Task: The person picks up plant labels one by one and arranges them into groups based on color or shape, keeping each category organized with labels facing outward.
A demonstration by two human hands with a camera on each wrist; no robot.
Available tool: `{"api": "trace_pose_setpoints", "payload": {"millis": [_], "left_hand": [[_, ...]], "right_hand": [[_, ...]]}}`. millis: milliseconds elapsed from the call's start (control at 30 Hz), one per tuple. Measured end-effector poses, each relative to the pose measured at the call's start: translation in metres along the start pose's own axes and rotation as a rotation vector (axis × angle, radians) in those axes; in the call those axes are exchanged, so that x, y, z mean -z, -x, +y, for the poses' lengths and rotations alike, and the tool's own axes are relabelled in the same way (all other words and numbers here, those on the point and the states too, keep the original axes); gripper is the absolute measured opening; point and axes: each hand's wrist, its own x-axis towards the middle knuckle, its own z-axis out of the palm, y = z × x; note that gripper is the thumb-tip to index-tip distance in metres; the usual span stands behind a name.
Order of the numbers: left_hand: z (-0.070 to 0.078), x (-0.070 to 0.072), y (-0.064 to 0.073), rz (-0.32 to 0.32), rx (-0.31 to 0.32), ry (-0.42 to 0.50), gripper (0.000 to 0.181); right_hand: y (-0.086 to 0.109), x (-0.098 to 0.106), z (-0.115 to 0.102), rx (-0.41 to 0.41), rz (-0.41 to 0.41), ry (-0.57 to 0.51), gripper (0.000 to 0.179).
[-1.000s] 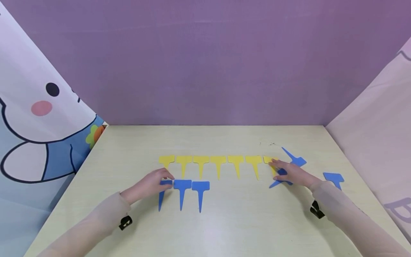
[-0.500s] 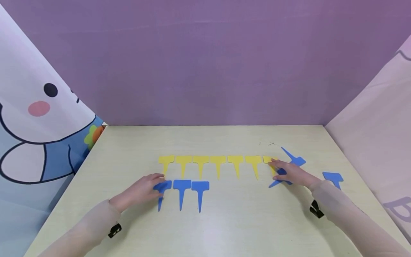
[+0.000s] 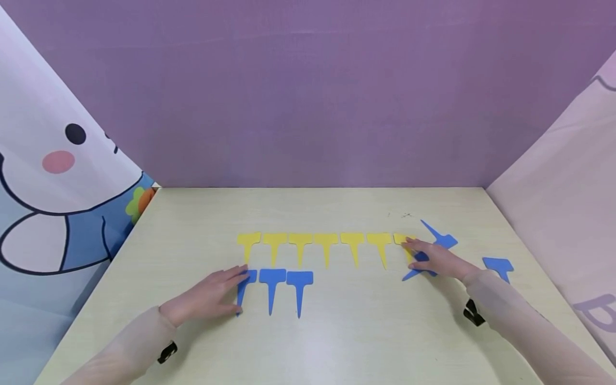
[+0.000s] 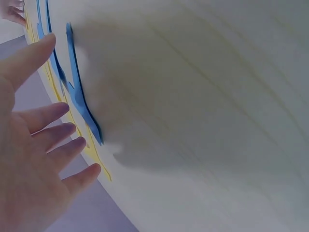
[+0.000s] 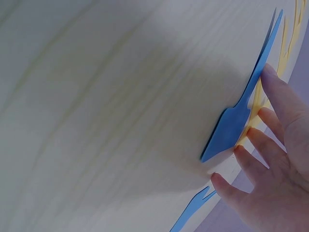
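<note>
My left hand (image 3: 204, 295) hovers at the leftmost blue T-shaped plant label (image 3: 242, 290). Its fingers are nearly straight and spread, and they hold nothing in the left wrist view. Two more blue plant labels, a middle one (image 3: 272, 276) and a right one (image 3: 300, 278), lie beside it, stems toward me. My right hand (image 3: 437, 259) is over the right end of the yellow row, partly covering the last yellow plant label (image 3: 399, 239) and a tilted blue plant label (image 5: 232, 126). Its fingers are spread and relaxed; the thumb (image 5: 275, 87) is close to that blue stem, contact unclear.
Several yellow plant labels (image 3: 326, 240) form a row behind the blue ones. A loose blue label (image 3: 445, 240) lies behind my right hand, and another blue label (image 3: 499, 264) lies farther right. A purple backdrop (image 3: 308, 107) stands at the table's (image 3: 308, 208) back edge.
My left hand has drawn back leftward and toward me from the leftmost blue label, its fingers spreading straighter. My right hand and the labels look unchanged.
</note>
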Motion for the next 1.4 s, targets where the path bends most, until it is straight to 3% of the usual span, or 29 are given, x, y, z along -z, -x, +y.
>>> {"api": "trace_pose_setpoints", "payload": {"millis": [767, 1400], "left_hand": [[-0.0005, -0.0021, 0.0040, -0.060, 0.014, 0.021, 0.071], [0.0017, -0.0009, 0.0035, -0.060, -0.009, 0.025, 0.071]], "right_hand": [[-0.0013, -0.0008, -0.0005, 0.012, 0.012, -0.003, 0.062], [-0.0010, 0.0002, -0.0002, 0.006, 0.075, 0.000, 0.058]]}}
